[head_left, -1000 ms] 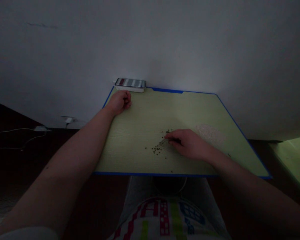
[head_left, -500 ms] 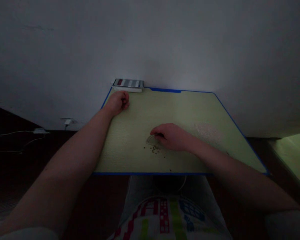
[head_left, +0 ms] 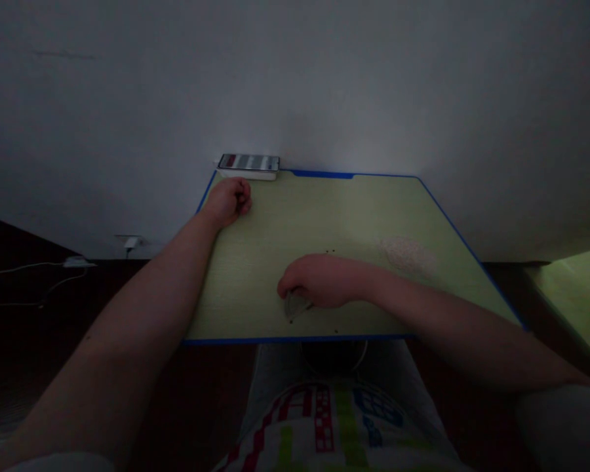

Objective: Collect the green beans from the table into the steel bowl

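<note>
My right hand (head_left: pixel 319 280) is low over the near middle of the board, its fingers closed on a small clear cup-like piece (head_left: pixel 296 307) that is tilted towards the front edge. Its exact kind is hard to make out in the dim light. A few tiny dark grains (head_left: pixel 330 251) lie behind the hand, and a single one (head_left: pixel 336 331) lies by the front edge. My left hand (head_left: pixel 230 202) rests on the board's far left, fingers curled in, with nothing visible in them. To the right spreads a pale heap of grains (head_left: pixel 408 255).
The yellow-green tabletop (head_left: pixel 255 262) has a blue rim and stands against a grey wall. A phone (head_left: pixel 249 162) lies on a white box (head_left: pixel 250 175) at the back left. Below the front edge, a dark round container (head_left: pixel 332 357) sits between my legs. A plug (head_left: pixel 131 243) is at the wall.
My right hand has moved towards me and slightly left with the clear piece. The cluster of dark grains in front of it is no longer visible. My left hand stays put.
</note>
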`<state>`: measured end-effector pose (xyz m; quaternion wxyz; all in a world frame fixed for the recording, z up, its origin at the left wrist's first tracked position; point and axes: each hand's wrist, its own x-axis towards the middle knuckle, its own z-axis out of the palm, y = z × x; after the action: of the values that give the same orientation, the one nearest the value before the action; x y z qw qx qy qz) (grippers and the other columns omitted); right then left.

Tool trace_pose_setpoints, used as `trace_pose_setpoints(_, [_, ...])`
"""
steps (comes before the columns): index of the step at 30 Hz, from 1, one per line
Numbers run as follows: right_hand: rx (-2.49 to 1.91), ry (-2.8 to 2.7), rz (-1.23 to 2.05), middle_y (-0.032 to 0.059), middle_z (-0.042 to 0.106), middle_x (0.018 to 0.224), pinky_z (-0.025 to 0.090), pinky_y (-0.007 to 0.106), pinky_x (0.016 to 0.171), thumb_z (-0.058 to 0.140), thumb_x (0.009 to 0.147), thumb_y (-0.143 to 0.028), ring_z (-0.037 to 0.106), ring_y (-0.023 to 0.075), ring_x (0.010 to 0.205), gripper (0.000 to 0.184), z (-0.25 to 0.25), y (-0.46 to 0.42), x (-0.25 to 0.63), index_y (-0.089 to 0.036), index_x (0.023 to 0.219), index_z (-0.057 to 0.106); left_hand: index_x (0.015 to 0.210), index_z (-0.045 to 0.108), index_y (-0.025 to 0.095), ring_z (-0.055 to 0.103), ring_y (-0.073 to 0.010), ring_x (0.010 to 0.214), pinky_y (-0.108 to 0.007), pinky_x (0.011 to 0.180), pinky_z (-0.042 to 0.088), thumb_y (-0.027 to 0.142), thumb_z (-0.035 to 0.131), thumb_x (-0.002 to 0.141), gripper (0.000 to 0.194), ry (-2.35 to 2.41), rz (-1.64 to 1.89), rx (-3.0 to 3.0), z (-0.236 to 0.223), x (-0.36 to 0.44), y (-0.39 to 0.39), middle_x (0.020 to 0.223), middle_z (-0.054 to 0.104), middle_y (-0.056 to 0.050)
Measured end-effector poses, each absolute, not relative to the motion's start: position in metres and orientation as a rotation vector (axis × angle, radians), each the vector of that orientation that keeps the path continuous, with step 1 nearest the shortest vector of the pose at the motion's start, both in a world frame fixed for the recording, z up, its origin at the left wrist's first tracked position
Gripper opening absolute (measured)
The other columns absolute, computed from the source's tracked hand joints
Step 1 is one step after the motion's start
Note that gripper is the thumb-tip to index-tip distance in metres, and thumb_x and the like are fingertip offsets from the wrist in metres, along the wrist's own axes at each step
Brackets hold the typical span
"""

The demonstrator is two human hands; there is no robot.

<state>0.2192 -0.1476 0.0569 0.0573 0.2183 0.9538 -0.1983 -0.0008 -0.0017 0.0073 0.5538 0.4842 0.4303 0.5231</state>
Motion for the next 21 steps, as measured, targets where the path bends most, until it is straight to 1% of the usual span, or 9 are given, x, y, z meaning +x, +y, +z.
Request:
trace_pose_setpoints(6, [0.808,2.842,-0.786,0.0049,0.07,0.097,0.043,0.027,0.076,0.051,0.081,-0.007,0.063,0.0173,0.086,0.029,0.06,-0.158,0.246,-0.02,0.1,0.069,0.052,0.041,0.019,0.034,-0.0066,0.033,-0.021,0.034,0.021,0.016,0.044,0.063,0.012,1.027,1.241,1.103,0.009,0.001,-0.003,0.042,0.031,0.004])
trace_pose_setpoints(10, [0.83,2.929,-0.846,0.0054,0.069,0.101,0.043,0.028,0.081,0.048,0.084,-0.008,0.061,0.0177,0.092,0.027,0.066,-0.16,0.234,-0.018,0.101,0.066,0.051,0.042,0.019,0.034,-0.0071,0.032,-0.021,0.034,0.021,0.016,0.043,0.062,0.012,1.017,1.234,1.121,0.009,0.0,-0.003,0.041,0.032,0.004])
trace_pose_setpoints(12, [0.678,3.005,-0.851,0.0055,0.068,0.103,0.042,0.028,0.079,0.045,0.086,-0.007,0.06,0.0176,0.093,0.029,0.068,-0.161,0.212,-0.019,0.103,0.065,0.051,0.042,0.019,0.034,-0.007,0.032,-0.021,0.034,0.022,0.016,0.043,0.062,0.012,1.017,1.235,1.136,0.009,-0.002,-0.002,0.041,0.032,0.004])
trace_pose_setpoints(14, [0.42,3.014,-0.836,0.0038,0.069,0.103,0.041,0.028,0.076,0.044,0.086,-0.006,0.059,0.0164,0.089,0.031,0.068,-0.161,0.186,-0.021,0.104,0.064,0.052,0.042,0.019,0.034,-0.0067,0.032,-0.021,0.034,0.023,0.016,0.043,0.063,0.012,1.027,1.233,1.139,0.008,-0.003,-0.002,0.041,0.032,0.004])
trace_pose_setpoints(17, [0.064,2.918,-0.769,0.0031,0.069,0.105,0.04,0.027,0.071,0.046,0.083,-0.003,0.059,0.0154,0.086,0.031,0.064,-0.161,0.154,-0.021,0.101,0.064,0.052,0.042,0.019,0.035,-0.0067,0.032,-0.02,0.034,0.024,0.016,0.044,0.063,0.011,1.029,1.221,1.13,0.008,-0.004,-0.002,0.041,0.032,0.004])
trace_pose_setpoints(19, [-0.026,2.853,-0.752,0.0026,0.069,0.103,0.04,0.026,0.07,0.048,0.081,-0.003,0.059,0.015,0.086,0.031,0.06,-0.16,0.148,-0.021,0.099,0.065,0.052,0.042,0.019,0.034,-0.0071,0.032,-0.02,0.034,0.024,0.015,0.043,0.062,0.01,1.02,1.22,1.125,0.009,-0.004,-0.002,0.041,0.032,0.004])
trace_pose_setpoints(21, [-0.019,2.831,-0.741,0.002,0.07,0.101,0.039,0.026,0.068,0.05,0.079,-0.003,0.059,0.0151,0.084,0.031,0.057,-0.159,0.154,-0.022,0.098,0.066,0.052,0.042,0.019,0.034,-0.0073,0.032,-0.021,0.033,0.023,0.015,0.042,0.061,0.01,1.009,1.226,1.12,0.009,-0.003,-0.003,0.04,0.032,0.004])
